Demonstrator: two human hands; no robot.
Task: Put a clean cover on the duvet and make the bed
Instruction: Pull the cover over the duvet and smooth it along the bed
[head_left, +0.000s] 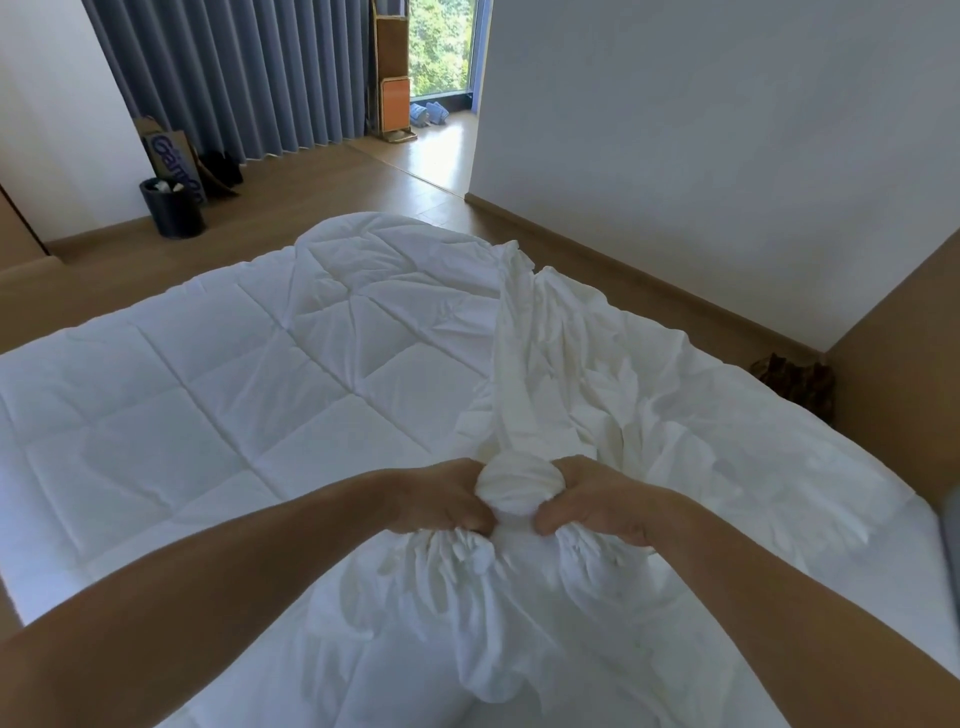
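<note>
Duvet (218, 395): white cloth, matt, quilted in stitched squares, puffy w/ soft creases. Cover (613, 415): thinner white cloth, matt, heavily wrinkled, bunched into tight gathers btwn left hand (441, 501) & right hand (592, 506), both clenched on it. Floor (332, 182): wood-look planks, smooth, slight sheen near window. Wall (727, 130): painted, matt, smooth. Curtain (234, 73): grey-blue fabric, matt, even pleats. Bin (174, 208): dark, ribbed sides, prob plastic, can't be sure. Box (171, 156): brown cardboard, matt, printed lettering. Bed surround (904, 332): smooth tan panel, wood-like, matt
</note>
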